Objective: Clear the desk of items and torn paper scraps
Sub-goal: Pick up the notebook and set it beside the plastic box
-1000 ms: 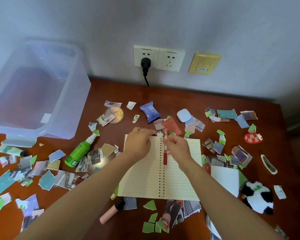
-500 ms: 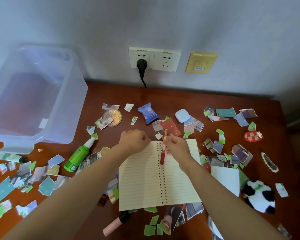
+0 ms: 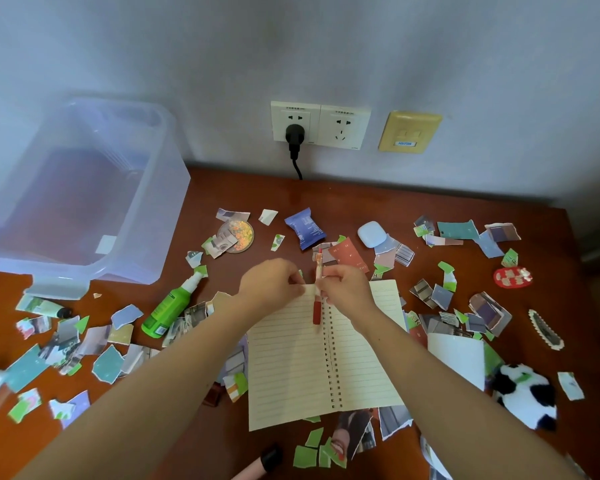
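Both hands meet at the top of the notebook (image 3: 291, 362), which lies open in the middle of the desk (image 3: 378, 202) among the scraps (image 3: 106, 365). My right hand (image 3: 343, 289) curls round a red pen (image 3: 315, 311) held over the spiral. My left hand (image 3: 271, 289) pinches the top edge of the left page just beside it.

The pen is light, stiff and smooth, so I judge a mid-barrel grip is the right one. The notebook is light but floppy. Lifted by one sheet it would flap open, so I'd close it and take it by the spiral side. Scraps weigh next to nothing and lie flat, so they look easier to sweep together than to pick up singly. The bin (image 3: 84, 188) stands at the far left.

My knuckles hide my fingertips, so I can't tell how firmly the page is held. Scraps run under the notebook, a pink tube (image 3: 253, 467) is cut off at the near edge, and the leftmost scraps are blurred.
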A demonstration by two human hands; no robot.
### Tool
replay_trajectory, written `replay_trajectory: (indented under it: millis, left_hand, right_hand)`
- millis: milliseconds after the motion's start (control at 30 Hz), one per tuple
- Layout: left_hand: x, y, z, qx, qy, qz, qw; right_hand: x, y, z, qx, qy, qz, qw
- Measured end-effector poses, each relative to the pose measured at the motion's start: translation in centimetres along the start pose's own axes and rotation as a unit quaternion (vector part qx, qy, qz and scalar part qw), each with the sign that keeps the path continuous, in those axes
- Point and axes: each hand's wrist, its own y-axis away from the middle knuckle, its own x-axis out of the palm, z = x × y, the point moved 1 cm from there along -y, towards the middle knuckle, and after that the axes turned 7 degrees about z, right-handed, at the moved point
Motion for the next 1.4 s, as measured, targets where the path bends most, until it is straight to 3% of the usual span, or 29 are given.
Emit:
replay_trajectory:
  millis: [367,1100,1400]
  left_hand:
    - [-0.5,0.4,-1.1,0.010,-0.002,-0.038,0.999]
    - [0.2,-0.5,-0.2,-0.054,0.049,-0.040,0.997]
    - [-0.5,-0.8,0.1,-0.056,0.036,0.002,0.998]
  right_hand:
    - [-0.2,0.3,1.8,-0.021,0.145,-0.007,0.989]
    - [0.8,1.2,0.0,-0.013,0.176,-0.009,0.984]
    - [0.9,1.3,-1.3,0.000,0.139,0.007,0.990]
